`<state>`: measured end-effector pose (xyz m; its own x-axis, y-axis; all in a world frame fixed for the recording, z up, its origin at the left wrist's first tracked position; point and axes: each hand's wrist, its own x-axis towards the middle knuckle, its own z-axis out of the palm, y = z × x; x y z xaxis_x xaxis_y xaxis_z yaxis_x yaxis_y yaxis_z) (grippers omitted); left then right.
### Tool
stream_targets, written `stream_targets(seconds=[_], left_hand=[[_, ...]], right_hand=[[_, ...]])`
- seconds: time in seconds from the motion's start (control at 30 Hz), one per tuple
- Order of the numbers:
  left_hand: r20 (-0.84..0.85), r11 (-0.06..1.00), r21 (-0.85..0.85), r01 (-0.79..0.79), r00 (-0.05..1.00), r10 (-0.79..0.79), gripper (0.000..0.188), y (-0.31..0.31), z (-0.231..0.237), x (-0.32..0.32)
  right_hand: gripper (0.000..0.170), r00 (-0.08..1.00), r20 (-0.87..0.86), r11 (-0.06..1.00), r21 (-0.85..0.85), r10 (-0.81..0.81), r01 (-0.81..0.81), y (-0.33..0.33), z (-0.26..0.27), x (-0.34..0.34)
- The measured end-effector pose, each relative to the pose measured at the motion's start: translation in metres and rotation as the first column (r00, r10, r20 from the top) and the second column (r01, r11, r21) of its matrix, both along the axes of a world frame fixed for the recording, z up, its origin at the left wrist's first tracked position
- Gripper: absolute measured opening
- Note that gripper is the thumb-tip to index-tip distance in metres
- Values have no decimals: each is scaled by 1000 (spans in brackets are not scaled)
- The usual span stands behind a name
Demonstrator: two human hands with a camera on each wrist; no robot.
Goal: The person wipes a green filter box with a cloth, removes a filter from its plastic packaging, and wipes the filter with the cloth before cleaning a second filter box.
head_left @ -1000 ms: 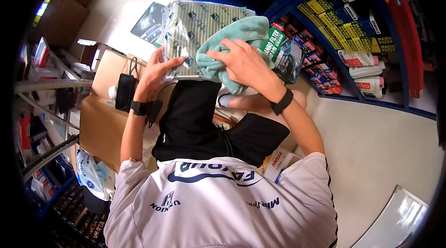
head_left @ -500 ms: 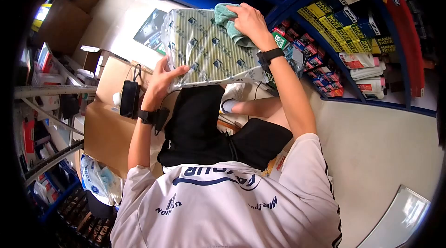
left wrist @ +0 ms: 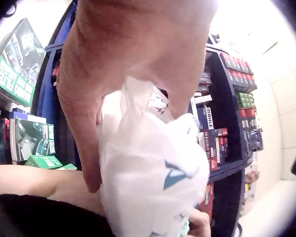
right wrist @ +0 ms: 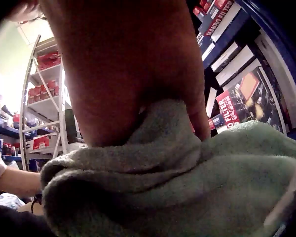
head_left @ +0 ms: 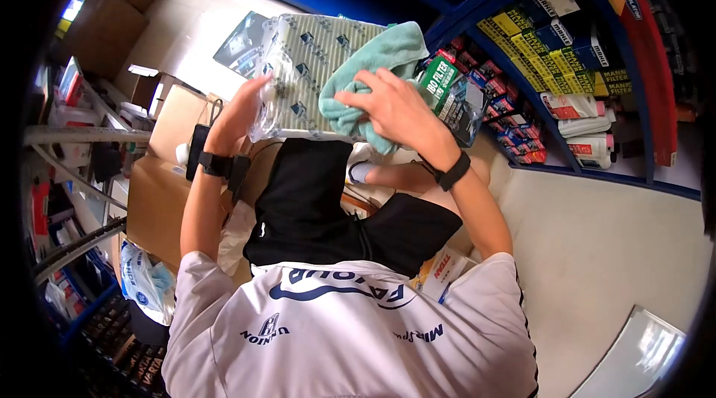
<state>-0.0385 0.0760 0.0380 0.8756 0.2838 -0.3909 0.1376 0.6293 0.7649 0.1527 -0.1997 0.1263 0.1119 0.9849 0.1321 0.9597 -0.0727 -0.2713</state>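
A pleated air filter (head_left: 298, 62) in clear printed plastic wrap is held up over the person's lap in the head view. The left hand (head_left: 240, 111) grips its left end. In the left wrist view, that hand's fingers and thumb lie on either side of the bunched wrap (left wrist: 153, 173). A light green cloth (head_left: 399, 46) drapes across the filter's right part. The right hand (head_left: 399, 111) holds a gathered fold of it against the wrap. Close up in the right wrist view, the bunched cloth (right wrist: 172, 128) rises between thumb and fingers and hides the filter.
Beyond the right hand is a green-labelled filter box (head_left: 440, 81). Blue shelves (head_left: 582, 156) packed with boxes and bottles stand to the right. By the left forearm lie an open cardboard box (head_left: 153, 200) and a metal-framed rack (head_left: 82, 135).
The right hand and cloth have come from the filter's far right corner back toward the person, with the cloth spread wider. The left hand has shifted slightly left and turned along the filter's edge.
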Motion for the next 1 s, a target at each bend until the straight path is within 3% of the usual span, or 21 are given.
stream_targets(seconds=[0.13, 0.2, 0.27, 0.37, 0.67, 0.77, 0.9, 0.97, 1.0], left_hand=[[-58, 988, 117, -105, 992, 113, 51, 10, 0, 24], [-68, 942, 318, 112, 993, -95, 47, 13, 0, 36], [-43, 964, 251, 86, 996, -78, 48, 8, 2, 41], [-4, 975, 212, -73, 997, 75, 55, 0, 6, 39], [218, 916, 368, -158, 973, 80, 55, -1, 29, 27], [361, 841, 388, -377, 902, 237, 58, 4, 57, 25], [493, 777, 420, -469, 837, 238, 65, 5, 75, 29], [555, 638, 556, -532, 809, 191, 69, 1, 76, 27], [559, 638, 555, -534, 807, 189, 69, 0, 73, 26]], right_hand=[[60, 1000, 23, 1000, 16, 21, -21, -6, 1, -4], [59, 1000, 27, 1000, 10, 10, -10, -7, 1, -6], [58, 999, -6, 998, 35, -51, 52, -9, -3, -7], [60, 993, -49, 984, 136, -109, 115, -15, -14, -5], [60, 935, 83, 919, 235, -345, 318, -41, -5, 29], [63, 885, 10, 852, 277, -466, 445, -43, 8, 40], [62, 865, 32, 816, 351, -500, 459, -39, 13, 46], [62, 852, 36, 801, 364, -522, 475, -35, 13, 42], [62, 838, 36, 786, 373, -544, 494, -33, 13, 41]])
